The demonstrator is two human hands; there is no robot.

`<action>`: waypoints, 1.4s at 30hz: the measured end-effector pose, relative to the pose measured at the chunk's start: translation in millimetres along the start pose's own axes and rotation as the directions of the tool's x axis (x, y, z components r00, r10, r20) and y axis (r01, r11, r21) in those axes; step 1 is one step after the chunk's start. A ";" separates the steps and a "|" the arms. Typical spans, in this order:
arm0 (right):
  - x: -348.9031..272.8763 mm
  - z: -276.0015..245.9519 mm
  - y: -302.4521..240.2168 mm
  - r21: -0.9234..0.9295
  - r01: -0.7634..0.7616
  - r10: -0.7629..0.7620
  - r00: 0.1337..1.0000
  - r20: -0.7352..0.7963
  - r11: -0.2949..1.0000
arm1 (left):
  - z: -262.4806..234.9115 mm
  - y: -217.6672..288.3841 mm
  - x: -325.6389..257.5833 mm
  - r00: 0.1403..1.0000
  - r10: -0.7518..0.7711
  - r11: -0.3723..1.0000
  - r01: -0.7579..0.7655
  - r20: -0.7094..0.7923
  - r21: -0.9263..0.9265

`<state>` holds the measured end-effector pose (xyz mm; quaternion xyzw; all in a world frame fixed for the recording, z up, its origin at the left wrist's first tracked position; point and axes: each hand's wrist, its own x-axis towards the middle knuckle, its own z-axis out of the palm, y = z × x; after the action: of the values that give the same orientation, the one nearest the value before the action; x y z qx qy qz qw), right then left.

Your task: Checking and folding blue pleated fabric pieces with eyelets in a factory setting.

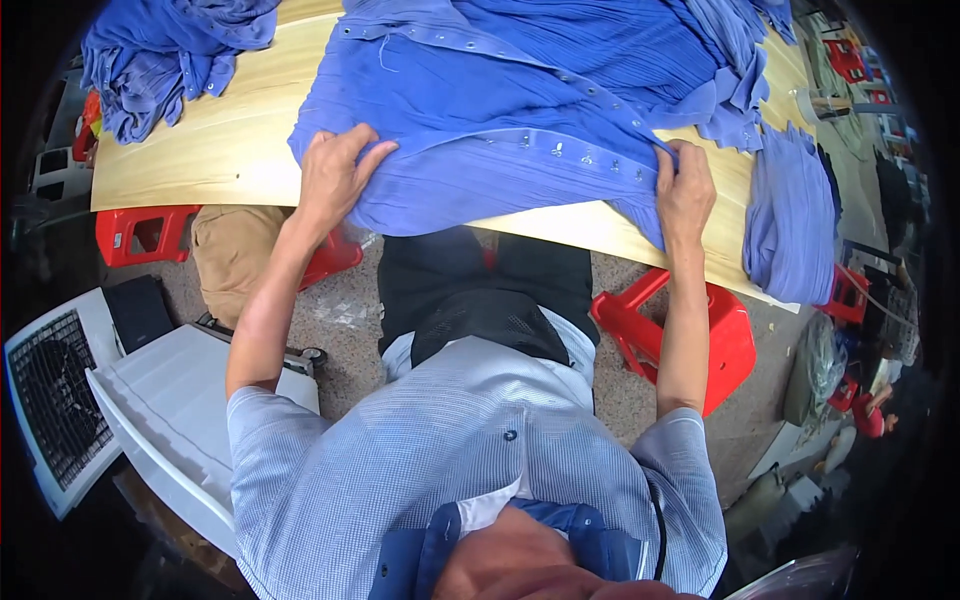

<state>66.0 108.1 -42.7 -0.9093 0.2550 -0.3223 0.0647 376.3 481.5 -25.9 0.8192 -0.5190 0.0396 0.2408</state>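
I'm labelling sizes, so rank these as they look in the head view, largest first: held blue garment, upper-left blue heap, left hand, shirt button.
1. Held blue garment
2. Upper-left blue heap
3. Left hand
4. Shirt button

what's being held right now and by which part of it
A crinkled blue fabric garment: the left grip holds it near its left edge, the right grip at the right end of its nearer fastener-studded strip.

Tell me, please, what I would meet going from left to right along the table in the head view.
Crumpled blue cloth pile, left hand, lower fastener row of the spread blue garment, right hand, blue cloth bundle at far right.
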 end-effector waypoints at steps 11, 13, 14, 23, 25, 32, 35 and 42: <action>-1.2 -27.0 -4.2 0.056 -0.215 0.216 0.976 -0.011 0.975 | 13.3 32.5 23.1 0.998 0.024 0.999 -0.026 -0.062 -0.039; -18.0 -14.1 -9.6 0.035 -0.249 0.251 0.967 -0.049 0.968 | 6.8 39.9 43.5 0.983 -0.038 0.992 0.014 -0.178 -0.129; -25.6 -6.5 -3.1 -0.017 -0.233 0.232 0.972 -0.044 0.972 | 9.1 36.9 53.0 0.983 -0.062 0.990 0.038 -0.175 -0.138; -33.0 -40.3 12.8 0.088 -0.073 0.055 0.980 0.190 0.993 | 30.6 84.9 89.1 0.946 0.305 0.936 -0.319 -0.113 -0.145; -28.6 -49.7 -4.4 0.121 0.000 -0.019 0.987 0.158 0.993 | 33.4 125.6 77.7 0.930 0.365 0.910 -0.367 -0.046 -0.194; 8.1 -49.0 14.2 0.111 0.161 -0.165 0.986 0.030 0.981 | 89.0 156.8 108.3 0.963 0.261 0.871 -0.207 0.063 -0.445; 18.1 -47.9 21.3 -0.038 0.136 -0.137 0.990 -0.037 0.990 | 94.2 153.8 120.5 0.980 0.198 0.876 -0.183 -0.014 -0.447; -61.0 -33.2 -42.4 0.208 0.023 -0.042 0.996 0.083 0.978 | 69.5 142.5 146.2 0.966 0.206 0.844 -0.256 -0.157 -0.471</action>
<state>23.0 177.1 -38.4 -0.9149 0.2022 -0.3082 0.1645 306.5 280.5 9.3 0.6603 -0.5942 -0.0228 0.4587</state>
